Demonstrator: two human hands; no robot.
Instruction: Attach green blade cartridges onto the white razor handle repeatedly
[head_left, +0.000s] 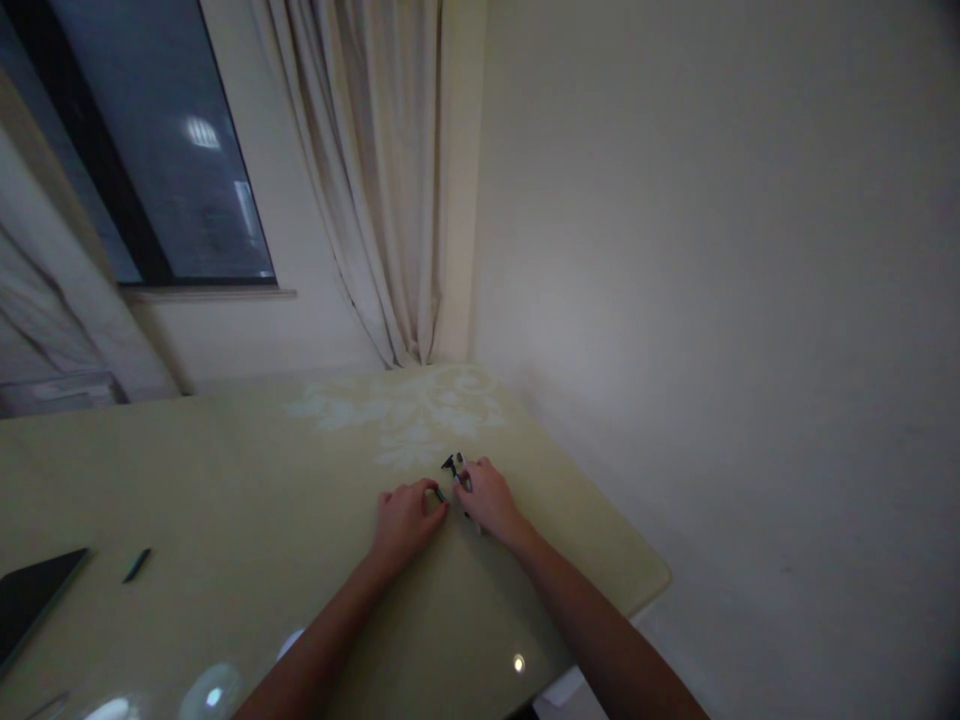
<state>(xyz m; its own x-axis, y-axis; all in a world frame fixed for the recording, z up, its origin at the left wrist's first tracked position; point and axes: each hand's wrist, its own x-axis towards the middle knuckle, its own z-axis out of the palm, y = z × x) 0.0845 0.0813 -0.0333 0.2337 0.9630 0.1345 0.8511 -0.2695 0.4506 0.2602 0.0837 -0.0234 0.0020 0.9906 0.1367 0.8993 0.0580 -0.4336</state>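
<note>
My left hand (407,518) is closed in a pinch, with a small dark bar-shaped piece (440,495) between finger and thumb. Just right of it, my right hand (487,494) grips a slim black-and-white tool with a T-shaped head (450,464), which looks like a razor. Its head points away from me, and the fingers cover most of its handle. A small pale and dark tip (460,458) shows beside that head; whether it belongs to the same tool I cannot tell. The two hands are close together, low over the glossy table (300,560).
On the left lie a small dark slender object (136,565) and a black flat panel (37,600), cut off by the frame. The table's right edge runs beside a bare wall (712,300). A curtain (382,200) and a dark window (165,140) are behind.
</note>
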